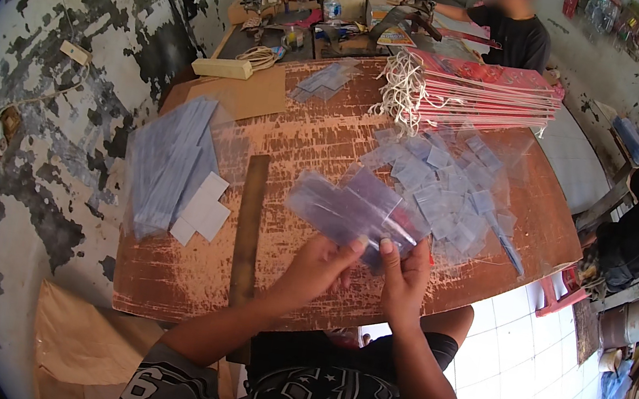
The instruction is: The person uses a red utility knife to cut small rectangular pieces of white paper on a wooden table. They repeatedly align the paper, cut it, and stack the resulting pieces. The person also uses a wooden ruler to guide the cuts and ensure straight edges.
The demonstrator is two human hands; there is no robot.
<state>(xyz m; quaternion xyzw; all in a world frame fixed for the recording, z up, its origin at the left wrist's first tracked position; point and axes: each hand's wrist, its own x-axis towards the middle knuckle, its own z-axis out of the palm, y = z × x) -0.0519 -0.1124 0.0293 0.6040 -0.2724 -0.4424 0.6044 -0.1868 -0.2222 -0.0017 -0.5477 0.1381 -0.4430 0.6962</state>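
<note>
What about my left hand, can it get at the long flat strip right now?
Probably yes: only bare tabletop seems to lie between your left hand and the strip, though that hand is busy holding clear plastic.

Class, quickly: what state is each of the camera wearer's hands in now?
Left hand: closed, holding clear plastic.
Right hand: closed, holding the clear plastic too.

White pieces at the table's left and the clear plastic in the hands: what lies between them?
A long, flat brown bar lies on the worn tabletop between them, as the head view shows.
</note>
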